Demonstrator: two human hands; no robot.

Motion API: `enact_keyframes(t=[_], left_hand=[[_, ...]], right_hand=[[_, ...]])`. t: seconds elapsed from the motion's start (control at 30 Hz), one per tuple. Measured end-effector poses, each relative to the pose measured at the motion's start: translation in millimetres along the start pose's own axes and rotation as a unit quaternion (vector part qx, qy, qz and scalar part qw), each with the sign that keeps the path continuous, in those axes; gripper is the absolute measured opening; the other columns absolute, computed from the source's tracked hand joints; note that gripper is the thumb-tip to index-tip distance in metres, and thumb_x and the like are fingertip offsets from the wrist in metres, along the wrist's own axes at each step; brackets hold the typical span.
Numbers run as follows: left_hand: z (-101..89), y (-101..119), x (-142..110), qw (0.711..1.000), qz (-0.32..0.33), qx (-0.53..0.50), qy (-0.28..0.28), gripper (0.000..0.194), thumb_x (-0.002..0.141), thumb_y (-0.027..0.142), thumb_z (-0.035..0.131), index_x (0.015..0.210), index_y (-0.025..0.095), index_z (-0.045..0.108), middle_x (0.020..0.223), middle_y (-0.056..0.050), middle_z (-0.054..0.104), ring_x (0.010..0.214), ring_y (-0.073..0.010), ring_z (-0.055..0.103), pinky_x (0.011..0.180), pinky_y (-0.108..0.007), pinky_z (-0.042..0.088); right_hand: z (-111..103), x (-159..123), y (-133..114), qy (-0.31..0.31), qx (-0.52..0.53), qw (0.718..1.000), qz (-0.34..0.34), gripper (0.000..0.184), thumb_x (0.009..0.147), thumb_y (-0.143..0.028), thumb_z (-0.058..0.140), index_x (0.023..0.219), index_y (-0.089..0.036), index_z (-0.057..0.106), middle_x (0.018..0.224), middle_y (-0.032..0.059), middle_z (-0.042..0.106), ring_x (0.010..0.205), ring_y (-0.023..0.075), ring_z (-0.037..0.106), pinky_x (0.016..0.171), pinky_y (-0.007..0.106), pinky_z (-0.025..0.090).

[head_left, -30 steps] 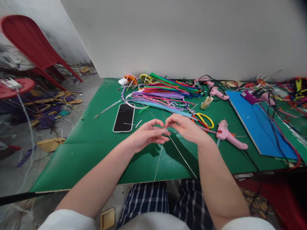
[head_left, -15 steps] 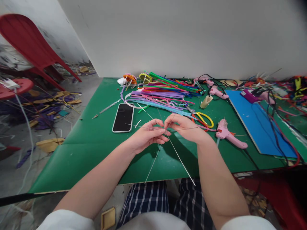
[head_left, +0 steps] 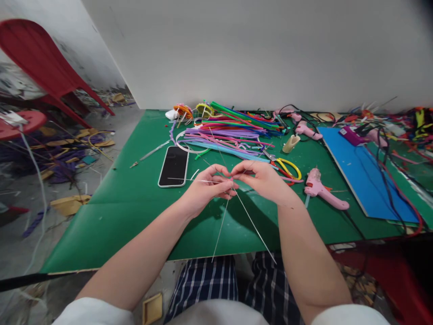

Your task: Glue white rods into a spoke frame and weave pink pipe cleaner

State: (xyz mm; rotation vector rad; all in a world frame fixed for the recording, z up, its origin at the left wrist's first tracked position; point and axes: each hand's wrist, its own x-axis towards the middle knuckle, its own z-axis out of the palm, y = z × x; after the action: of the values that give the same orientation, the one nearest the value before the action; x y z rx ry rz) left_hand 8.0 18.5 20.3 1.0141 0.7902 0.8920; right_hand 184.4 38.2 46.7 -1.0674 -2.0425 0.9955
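Observation:
Several thin, pale, straight wires [head_left: 253, 224] cross at one point between my hands and spread out from it like spokes. My left hand [head_left: 211, 187] is closed around that crossing, its thumb and fingers pinching it from the left. Fingertips of my right hand [head_left: 259, 178] pinch at the same spot from the right. Two wires slant down past the table's front edge, one points left over the phone, and others point up towards the craft stems. Fingers hide the join itself, where a small pinkish bit shows.
A phone [head_left: 173, 166] lies left on the green table [head_left: 125, 225]. Behind are fuzzy craft stems [head_left: 223, 135] in many colours. To the right are yellow-handled scissors [head_left: 289, 169], a pink glue gun [head_left: 324, 189] with a cable, and a blue board [head_left: 368, 176].
The wires have turned about the crossing, with the one on the left now lying across the phone. Both hands stay nearly in place, and the right fingers have shifted slightly at the join.

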Motion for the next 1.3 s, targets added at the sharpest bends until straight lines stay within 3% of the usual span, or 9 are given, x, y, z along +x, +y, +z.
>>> enact_keyframes(t=[0.57, 1.0, 1.3], left_hand=[[2.4, 0, 0, 0.997, 0.046, 0.031, 0.051, 0.024, 0.07, 0.022, 0.068, 0.083, 0.018, 0.048, 0.071, 0.0, 0.069, 0.064, -0.0116, 0.065, 0.06, -0.021, 0.052], [3.3, -1, 1, 0.989, 0.101, 0.061, 0.085, 0.022, 0.066, 0.022, 0.07, 0.077, 0.017, 0.051, 0.063, 0.003, 0.064, 0.06, -0.0122, 0.064, 0.06, -0.024, 0.052], [3.5, 1, 3, 0.989, 0.068, 0.072, 0.108, 0.023, 0.063, 0.026, 0.072, 0.078, 0.016, 0.058, 0.068, 0.001, 0.065, 0.062, -0.0131, 0.064, 0.061, -0.026, 0.053]], right_hand=[[-6, -4, -11, -0.01, -0.054, 0.998, -0.014, 0.017, 0.079, -0.016, 0.051, 0.085, -0.021, 0.066, 0.083, 0.0, 0.066, 0.079, 0.0129, 0.06, 0.071, 0.025, 0.044], [-5, -6, -18, -0.022, 0.035, 0.998, 0.054, 0.016, 0.077, -0.02, 0.053, 0.085, -0.02, 0.067, 0.081, 0.0, 0.067, 0.075, 0.0128, 0.061, 0.067, 0.024, 0.047], [-2, -3, -9, -0.019, 0.036, 0.997, 0.061, 0.015, 0.077, -0.021, 0.053, 0.086, -0.021, 0.065, 0.08, -0.001, 0.066, 0.073, 0.0123, 0.06, 0.064, 0.024, 0.046]])
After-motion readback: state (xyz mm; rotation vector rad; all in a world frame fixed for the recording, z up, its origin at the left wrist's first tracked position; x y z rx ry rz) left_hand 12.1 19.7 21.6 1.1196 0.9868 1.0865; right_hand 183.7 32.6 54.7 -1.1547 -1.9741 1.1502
